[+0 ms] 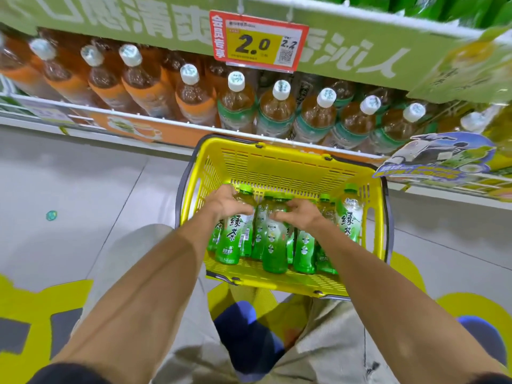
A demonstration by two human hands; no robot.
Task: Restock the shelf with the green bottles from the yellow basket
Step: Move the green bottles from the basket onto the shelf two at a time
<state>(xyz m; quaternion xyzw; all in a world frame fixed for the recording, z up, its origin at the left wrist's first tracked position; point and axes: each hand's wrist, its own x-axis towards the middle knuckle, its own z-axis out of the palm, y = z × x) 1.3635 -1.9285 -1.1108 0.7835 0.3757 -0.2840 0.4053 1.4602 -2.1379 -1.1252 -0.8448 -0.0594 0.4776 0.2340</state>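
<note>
A yellow basket [279, 164] stands on the floor in front of the shelf [171, 126]. Several green tea bottles [303, 252] with green caps stand upright inside it, crowded toward its near side. My left hand [225, 202] is wrapped around the neck of the leftmost green bottle [231, 239]. My right hand [300, 213] grips the shoulder of a green bottle in the middle [274, 250]. One more green bottle [350, 214] stands at the basket's right wall, apart from both hands.
The shelf holds rows of tea bottles with white caps, orange labels on the left [149, 87] and green labels on the right [318, 126]. A price tag [259, 41] hangs from the shelf above. My knees and blue shoes [243, 331] are below the basket.
</note>
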